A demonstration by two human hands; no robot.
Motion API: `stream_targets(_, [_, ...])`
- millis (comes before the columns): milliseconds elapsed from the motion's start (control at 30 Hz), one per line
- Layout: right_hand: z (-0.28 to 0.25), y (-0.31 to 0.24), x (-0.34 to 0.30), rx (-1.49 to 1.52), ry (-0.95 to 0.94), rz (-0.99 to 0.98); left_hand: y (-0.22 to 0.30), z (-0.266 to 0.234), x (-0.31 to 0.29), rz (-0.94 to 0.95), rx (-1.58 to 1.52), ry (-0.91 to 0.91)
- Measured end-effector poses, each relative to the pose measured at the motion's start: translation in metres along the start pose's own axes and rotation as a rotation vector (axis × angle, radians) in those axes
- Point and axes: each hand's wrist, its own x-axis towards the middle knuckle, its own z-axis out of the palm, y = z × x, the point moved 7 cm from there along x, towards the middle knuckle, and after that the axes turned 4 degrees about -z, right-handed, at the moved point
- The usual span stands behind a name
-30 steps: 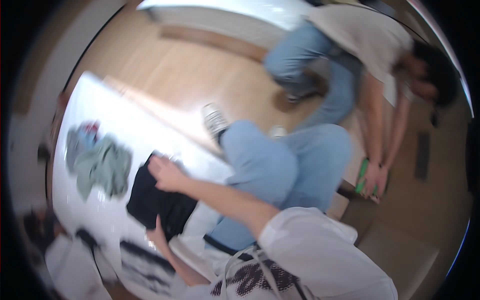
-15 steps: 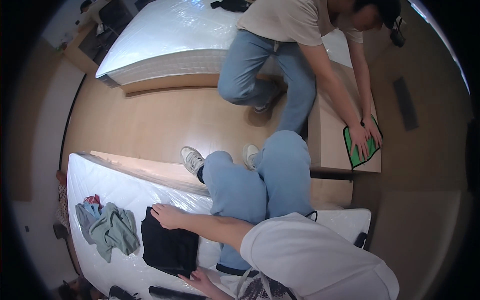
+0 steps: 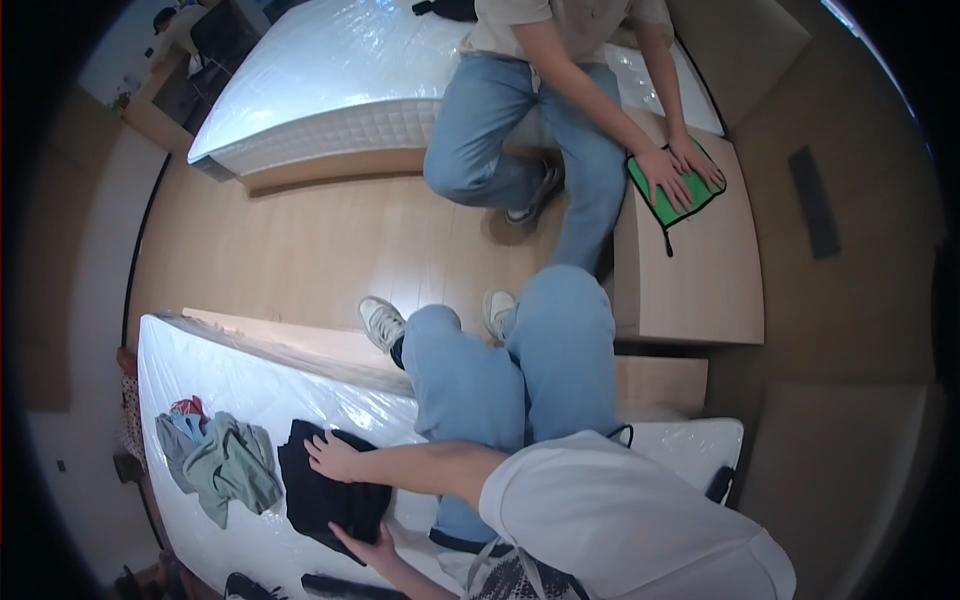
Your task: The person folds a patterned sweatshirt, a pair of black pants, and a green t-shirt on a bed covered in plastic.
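Observation:
A folded black garment (image 3: 345, 502) lies on the plastic-covered mattress at lower left. My right hand (image 3: 335, 458) reaches across from the right and rests on its upper part, fingers spread. From below, my left hand (image 3: 366, 546) touches the garment's lower edge with fingers stretched out. Just left of it sits a crumpled heap of clothes: a grey-green garment (image 3: 233, 465) with blue and red pieces (image 3: 187, 408) beside it. Whether the black garment is a shirt or trousers I cannot tell.
Across the wooden floor (image 3: 270, 240) stands another plastic-wrapped mattress (image 3: 310, 70). A co-worker in jeans (image 3: 480, 135) presses both hands on a green cloth (image 3: 655, 200) with black edging, atop a wooden cabinet (image 3: 700, 290). My mattress (image 3: 230, 355) has a wooden base. Another person (image 3: 177, 40) is far left.
My right hand has moved down and inward from the garment's upper edge. My left hand has shifted slightly up and left. The co-worker's hands and green cloth have moved farther back on the cabinet.

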Motion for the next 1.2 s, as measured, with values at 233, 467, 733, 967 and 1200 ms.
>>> stream_targets(233, [-0.005, -0.019, -0.004, -0.027, 0.064, -0.097, -0.097, 0.011, 0.023, -0.733, -0.918, -0.085])
stream_targets(467, [-0.054, 0.051, 0.032, 0.454, 0.275, 0.18, 0.098, -0.093, 0.048, 0.21, -0.064, 0.397])
stream_targets(733, [-0.018, 0.047, 0.0, 1.977, -0.658, 0.557, 0.145, -0.093, -0.002, 0.908, 0.717, 0.15])
stream_targets(967, [0.01, 0.072, -0.009, 1.351, -0.71, 0.583, 0.032, -0.053, -0.017, 0.351, 0.565, -0.229])
stream_targets(1200, [0.015, 0.048, 0.005, 1.235, -0.7, 0.447, -0.075, -0.087, 0.026, -0.571, -0.162, 0.257])
